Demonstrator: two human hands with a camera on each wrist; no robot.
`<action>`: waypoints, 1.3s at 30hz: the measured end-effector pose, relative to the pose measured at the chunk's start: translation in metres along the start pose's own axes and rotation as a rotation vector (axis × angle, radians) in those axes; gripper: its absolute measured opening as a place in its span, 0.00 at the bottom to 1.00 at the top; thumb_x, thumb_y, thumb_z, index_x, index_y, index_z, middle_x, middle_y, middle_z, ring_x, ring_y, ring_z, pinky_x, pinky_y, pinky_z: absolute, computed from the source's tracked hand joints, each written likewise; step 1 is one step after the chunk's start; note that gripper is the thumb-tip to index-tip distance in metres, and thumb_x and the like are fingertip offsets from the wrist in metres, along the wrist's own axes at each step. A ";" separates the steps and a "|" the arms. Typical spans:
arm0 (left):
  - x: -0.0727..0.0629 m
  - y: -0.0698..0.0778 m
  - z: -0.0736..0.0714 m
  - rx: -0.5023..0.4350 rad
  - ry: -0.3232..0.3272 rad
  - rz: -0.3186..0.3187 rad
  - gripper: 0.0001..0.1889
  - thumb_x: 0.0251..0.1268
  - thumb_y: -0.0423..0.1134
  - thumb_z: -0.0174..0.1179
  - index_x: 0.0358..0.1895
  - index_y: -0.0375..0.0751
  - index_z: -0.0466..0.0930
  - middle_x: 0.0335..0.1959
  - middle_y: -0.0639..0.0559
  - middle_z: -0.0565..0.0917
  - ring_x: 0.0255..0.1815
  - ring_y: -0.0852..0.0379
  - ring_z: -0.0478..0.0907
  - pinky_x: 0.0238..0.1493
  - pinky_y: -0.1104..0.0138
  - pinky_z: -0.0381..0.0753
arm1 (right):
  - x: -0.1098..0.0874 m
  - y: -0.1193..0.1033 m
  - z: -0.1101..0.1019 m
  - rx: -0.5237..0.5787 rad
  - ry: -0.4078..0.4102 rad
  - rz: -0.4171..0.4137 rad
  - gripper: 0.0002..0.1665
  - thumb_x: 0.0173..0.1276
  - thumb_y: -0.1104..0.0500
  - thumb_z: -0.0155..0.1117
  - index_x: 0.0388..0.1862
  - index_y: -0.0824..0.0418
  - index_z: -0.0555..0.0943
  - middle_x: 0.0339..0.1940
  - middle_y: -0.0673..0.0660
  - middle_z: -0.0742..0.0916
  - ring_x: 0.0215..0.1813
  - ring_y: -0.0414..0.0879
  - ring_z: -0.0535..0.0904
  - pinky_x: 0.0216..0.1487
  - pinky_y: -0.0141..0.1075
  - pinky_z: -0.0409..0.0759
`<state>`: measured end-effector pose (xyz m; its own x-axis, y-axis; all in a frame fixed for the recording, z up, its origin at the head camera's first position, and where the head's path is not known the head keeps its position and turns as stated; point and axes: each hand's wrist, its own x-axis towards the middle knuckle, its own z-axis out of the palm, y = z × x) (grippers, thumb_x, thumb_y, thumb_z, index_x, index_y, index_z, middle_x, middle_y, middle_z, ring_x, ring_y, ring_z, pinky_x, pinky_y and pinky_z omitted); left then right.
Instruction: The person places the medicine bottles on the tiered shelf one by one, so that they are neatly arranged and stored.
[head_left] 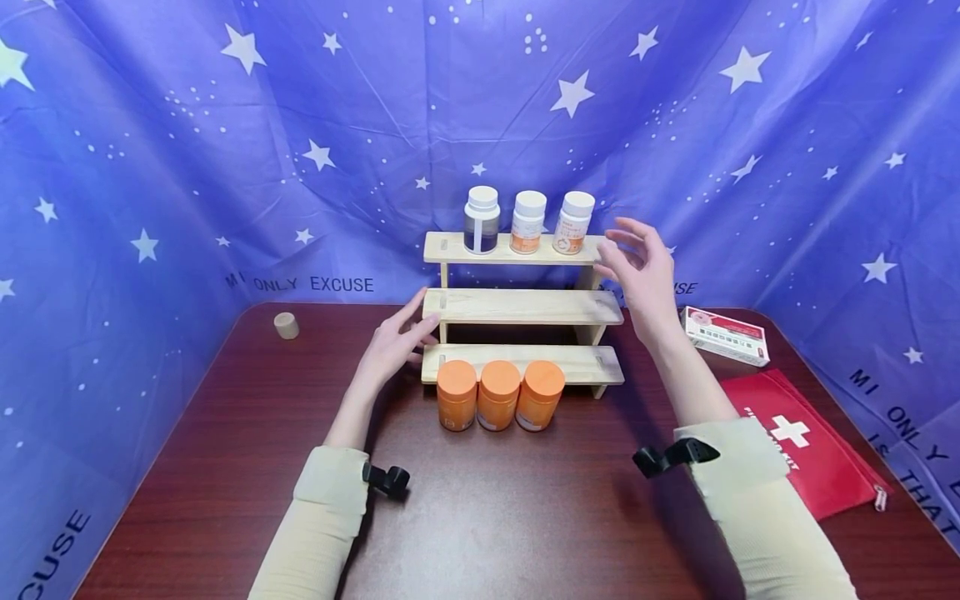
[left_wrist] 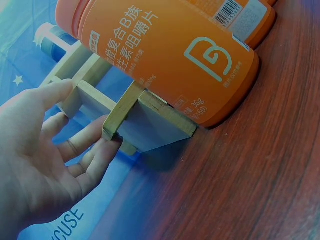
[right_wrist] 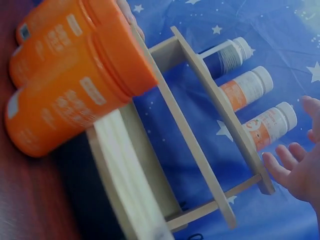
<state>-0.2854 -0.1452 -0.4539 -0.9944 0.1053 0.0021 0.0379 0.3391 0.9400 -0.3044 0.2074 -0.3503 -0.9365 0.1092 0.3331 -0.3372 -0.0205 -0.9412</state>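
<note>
A three-tier wooden shelf (head_left: 523, 307) stands on the table. My left hand (head_left: 395, 343) is at its left side, fingertips right at the ends of the boards; in the left wrist view the fingers (left_wrist: 82, 142) bend loosely. Beside the top board's right end, my right hand (head_left: 643, 271) is raised with fingers spread and nothing held. On the top board stand a dark-labelled white-capped bottle (head_left: 482, 221) and two white-and-orange pill bottles (head_left: 528, 223), the right one (right_wrist: 270, 126) nearest my right fingers. Several orange supplement bottles (head_left: 498, 396) stand in a row before the bottom board.
At the right lie a white-and-red medicine box (head_left: 725, 336) and a red first aid pouch (head_left: 802, 442). A small beige cylinder (head_left: 286, 326) stands at the far left of the dark wood table (head_left: 480, 517). Blue star-printed cloth (head_left: 375, 100) hangs around the back and sides.
</note>
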 end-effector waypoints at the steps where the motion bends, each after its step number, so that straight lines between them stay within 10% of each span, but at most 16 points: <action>1: 0.000 0.000 0.000 -0.001 0.000 -0.001 0.36 0.71 0.67 0.57 0.79 0.78 0.55 0.43 0.38 0.90 0.45 0.52 0.88 0.42 0.59 0.92 | -0.004 0.001 -0.001 0.021 0.001 -0.005 0.30 0.71 0.60 0.70 0.70 0.60 0.73 0.58 0.57 0.81 0.55 0.45 0.82 0.55 0.37 0.89; 21: 0.002 0.001 0.003 0.007 -0.010 0.009 0.37 0.72 0.65 0.57 0.81 0.73 0.55 0.43 0.38 0.90 0.45 0.51 0.89 0.44 0.55 0.92 | -0.067 0.029 -0.014 0.098 -0.101 0.032 0.31 0.75 0.60 0.65 0.71 0.70 0.69 0.54 0.61 0.85 0.55 0.48 0.88 0.54 0.39 0.89; 39: -0.002 0.002 0.000 0.014 -0.002 0.002 0.36 0.72 0.66 0.57 0.80 0.76 0.55 0.43 0.39 0.90 0.44 0.54 0.89 0.42 0.59 0.92 | -0.078 0.051 -0.018 0.004 -0.355 0.082 0.28 0.77 0.64 0.61 0.71 0.72 0.69 0.53 0.56 0.88 0.57 0.50 0.88 0.57 0.48 0.88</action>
<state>-0.2837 -0.1446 -0.4522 -0.9942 0.1077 0.0037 0.0416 0.3519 0.9351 -0.2470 0.2157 -0.4250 -0.9353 -0.2448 0.2557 -0.2590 -0.0193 -0.9657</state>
